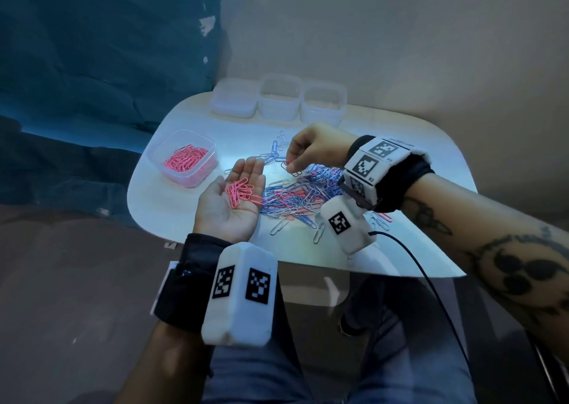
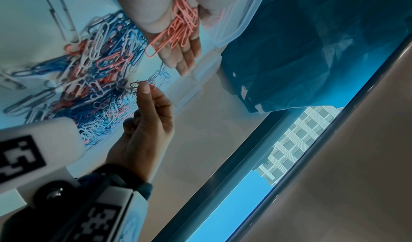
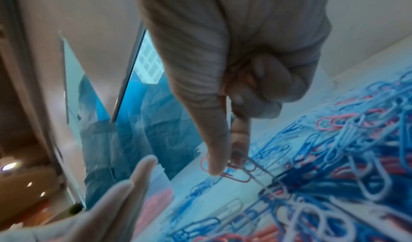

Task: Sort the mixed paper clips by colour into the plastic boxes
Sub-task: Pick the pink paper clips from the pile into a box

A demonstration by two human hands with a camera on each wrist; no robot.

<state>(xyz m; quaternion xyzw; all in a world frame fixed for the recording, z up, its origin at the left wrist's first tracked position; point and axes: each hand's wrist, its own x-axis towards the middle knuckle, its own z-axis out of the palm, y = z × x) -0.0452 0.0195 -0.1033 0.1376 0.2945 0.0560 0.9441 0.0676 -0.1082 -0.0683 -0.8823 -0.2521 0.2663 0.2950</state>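
A mixed heap of pink, blue and white paper clips (image 1: pixel 301 194) (image 2: pixel 93 87) (image 3: pixel 334 157) lies on the white table (image 1: pixel 172 206). My left hand (image 1: pixel 237 197) (image 2: pixel 178 34) is held palm up at the heap's left edge, fingers straight, with a small bunch of pink clips (image 1: pixel 241 192) (image 2: pixel 178 27) lying on the palm. My right hand (image 1: pixel 291 165) (image 2: pixel 144 87) (image 3: pixel 225 164) hovers just above the heap and pinches one pink clip (image 1: pixel 289 169) (image 3: pixel 234 175) between thumb and forefinger. A clear box holding pink clips (image 1: pixel 184 157) stands to the left.
Three clear boxes (image 1: pixel 234 102) (image 1: pixel 278 99) (image 1: pixel 323 103) stand in a row at the table's far edge by the wall. A black cable (image 1: pixel 431 280) runs off the table's near right side. Blue cloth (image 1: pixel 92 65) hangs on the left.
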